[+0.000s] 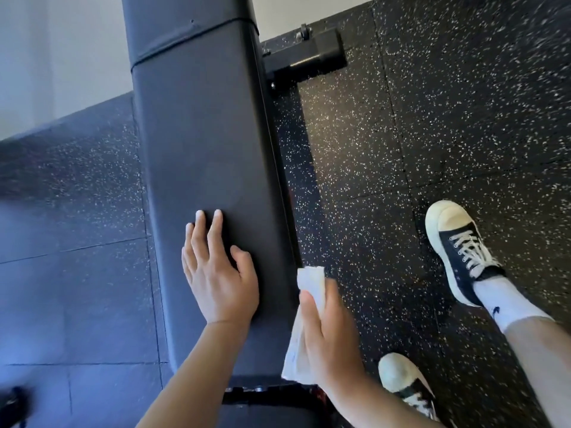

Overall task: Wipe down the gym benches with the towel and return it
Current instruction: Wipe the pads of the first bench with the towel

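Left hand [217, 274] lies flat on the black worktop [204, 143], and right hand [332, 338] holds the white towel [304, 322].

Fingers of the left hand are straight and press on the pad. The towel hangs beside the worktop's right edge, pinched under the right thumb. Two sneakers [457, 251] stand on the speckled floor [432, 118] to the right.

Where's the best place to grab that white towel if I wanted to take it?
Probably the loose end hanging below the right hand. The towel dangles free there beside the bench, so come from the left and pinch that lower flap; fingers cover the upper part.
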